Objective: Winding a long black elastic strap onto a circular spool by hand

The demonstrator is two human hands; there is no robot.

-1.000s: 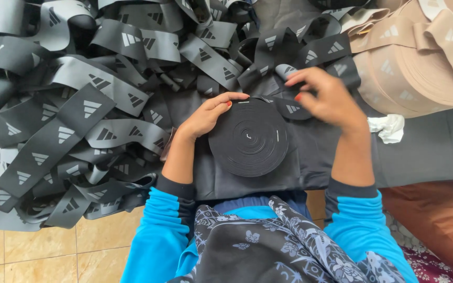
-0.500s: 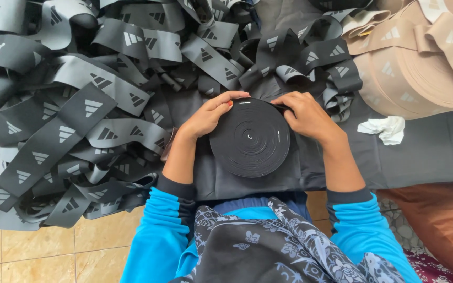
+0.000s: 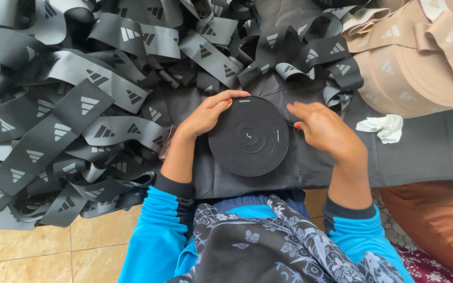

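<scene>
Item: one flat black coil of elastic band (image 3: 248,136), wound tight, lying on a dark cloth (image 3: 425,157) across the person's lap. Left hand (image 3: 208,112) cupped against the coil's upper left rim, fingers curled over the edge, touching it. Right hand (image 3: 323,128) just beside the right rim, fingers loosely extended toward it; whether it pinched the free end could not be told. Surroundings: a heap of loose grey and black printed band (image 3: 64,105) to the left and above (spilling onto the tiled floor (image 3: 32,251)), a large beige roll (image 3: 420,68) upper right, a crumpled white scrap (image 3: 381,128) near it. Handling note, as judgement: winding well would call for keeping the coil flat, the left hand steadying the rim while the right fed the band on even and taut.
</scene>
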